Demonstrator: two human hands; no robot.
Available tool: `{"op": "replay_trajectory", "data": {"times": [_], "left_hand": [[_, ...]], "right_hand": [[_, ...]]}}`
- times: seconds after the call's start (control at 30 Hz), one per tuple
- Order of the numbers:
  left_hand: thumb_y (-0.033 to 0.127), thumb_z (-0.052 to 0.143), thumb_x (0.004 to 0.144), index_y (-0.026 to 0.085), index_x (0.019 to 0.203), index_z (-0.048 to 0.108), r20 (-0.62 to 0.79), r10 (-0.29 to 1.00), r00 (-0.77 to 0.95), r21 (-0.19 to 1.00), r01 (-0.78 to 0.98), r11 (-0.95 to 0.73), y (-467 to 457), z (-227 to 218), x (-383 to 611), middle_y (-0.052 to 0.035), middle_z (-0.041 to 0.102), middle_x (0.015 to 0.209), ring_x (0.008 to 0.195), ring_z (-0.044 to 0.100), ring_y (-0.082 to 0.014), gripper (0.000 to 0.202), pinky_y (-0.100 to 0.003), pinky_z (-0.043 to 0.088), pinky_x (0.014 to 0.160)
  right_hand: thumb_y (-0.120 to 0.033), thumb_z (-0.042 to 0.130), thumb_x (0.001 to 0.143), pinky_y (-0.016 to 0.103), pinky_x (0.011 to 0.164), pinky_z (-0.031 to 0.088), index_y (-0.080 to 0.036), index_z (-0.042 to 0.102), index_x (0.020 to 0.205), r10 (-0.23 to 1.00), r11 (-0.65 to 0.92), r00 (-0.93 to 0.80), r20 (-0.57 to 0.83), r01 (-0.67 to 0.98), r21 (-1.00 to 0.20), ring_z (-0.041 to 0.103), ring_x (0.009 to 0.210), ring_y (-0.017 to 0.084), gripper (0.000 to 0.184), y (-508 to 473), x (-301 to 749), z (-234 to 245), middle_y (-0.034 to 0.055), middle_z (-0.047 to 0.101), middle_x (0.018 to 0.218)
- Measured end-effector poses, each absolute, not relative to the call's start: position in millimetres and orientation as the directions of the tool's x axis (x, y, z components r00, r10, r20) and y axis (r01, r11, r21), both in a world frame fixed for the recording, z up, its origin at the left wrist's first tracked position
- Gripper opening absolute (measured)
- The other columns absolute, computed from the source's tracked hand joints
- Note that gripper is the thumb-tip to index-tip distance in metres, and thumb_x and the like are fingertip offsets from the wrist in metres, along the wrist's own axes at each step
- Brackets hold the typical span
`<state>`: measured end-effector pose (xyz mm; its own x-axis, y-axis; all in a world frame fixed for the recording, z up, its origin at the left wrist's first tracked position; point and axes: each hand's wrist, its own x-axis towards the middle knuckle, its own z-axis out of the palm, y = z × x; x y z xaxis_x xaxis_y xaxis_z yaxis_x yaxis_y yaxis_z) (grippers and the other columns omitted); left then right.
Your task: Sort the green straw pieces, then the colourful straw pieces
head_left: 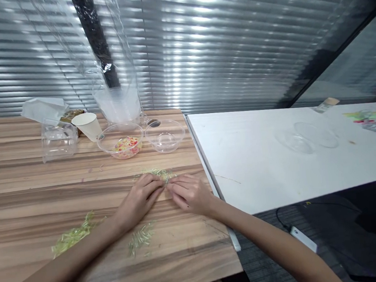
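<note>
My left hand (142,197) and my right hand (189,194) rest side by side on the wooden table (31,198). Their fingertips meet at a small heap of pale green straw pieces (159,174). Both hands have the fingers bent and drawn together over the heap's near edge, and what they pinch is too small to make out. A second heap of clear green pieces (141,237) lies under my left forearm. A larger yellow-green heap (73,235) lies further left.
Behind the hands stand a clear bowl with coloured pieces (121,140), an empty clear bowl (165,135), a paper cup (87,125), a clear box (58,141) and a tall plastic bag (118,101). A white table (276,177) adjoins on the right.
</note>
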<state>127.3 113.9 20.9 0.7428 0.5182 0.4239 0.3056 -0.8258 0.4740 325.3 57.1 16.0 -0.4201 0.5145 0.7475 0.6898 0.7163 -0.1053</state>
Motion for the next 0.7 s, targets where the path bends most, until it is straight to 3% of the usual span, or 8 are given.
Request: {"op": "replay_trajectory", "data": {"times": [0.27, 0.43, 0.7], "left_hand": [[0.021, 0.052, 0.095, 0.017, 0.086, 0.068, 0.416, 0.553, 0.722, 0.561, 0.275, -0.781, 123, 22, 126, -0.0043, 0.069, 0.088, 0.086, 0.063, -0.0173, 0.019, -0.029, 0.05, 0.078], [0.02, 0.054, 0.093, 0.019, 0.086, 0.068, 0.388, 0.582, 0.715, 0.573, 0.308, -0.76, 120, 24, 112, -0.0018, 0.071, 0.088, 0.084, 0.064, -0.0162, 0.017, -0.027, 0.048, 0.077], [0.017, 0.049, 0.092, 0.018, 0.081, 0.061, 0.215, 0.624, 0.751, 0.562, 0.427, -0.708, 105, 33, 45, -0.0012, 0.065, 0.08, 0.076, 0.061, -0.0154, 0.016, -0.024, 0.046, 0.069]], "right_hand": [[-0.008, 0.048, 0.088, 0.028, 0.071, 0.056, -0.013, 0.065, 0.087, 0.521, 0.724, -0.421, 0.743, 0.678, -0.124, 0.069, 0.076, 0.017, 0.018, 56, 325, 16, 0.0084, 0.073, 0.08], [-0.008, 0.047, 0.089, 0.028, 0.067, 0.055, -0.014, 0.064, 0.087, 0.547, 0.704, -0.444, 0.71, 0.703, -0.102, 0.068, 0.071, 0.017, 0.018, 55, 325, 16, 0.0065, 0.072, 0.075], [-0.011, 0.046, 0.092, 0.03, 0.068, 0.055, -0.014, 0.065, 0.089, 0.53, 0.705, -0.448, 0.72, 0.705, -0.08, 0.069, 0.071, 0.018, 0.02, 54, 326, 12, 0.0086, 0.074, 0.08]]}}
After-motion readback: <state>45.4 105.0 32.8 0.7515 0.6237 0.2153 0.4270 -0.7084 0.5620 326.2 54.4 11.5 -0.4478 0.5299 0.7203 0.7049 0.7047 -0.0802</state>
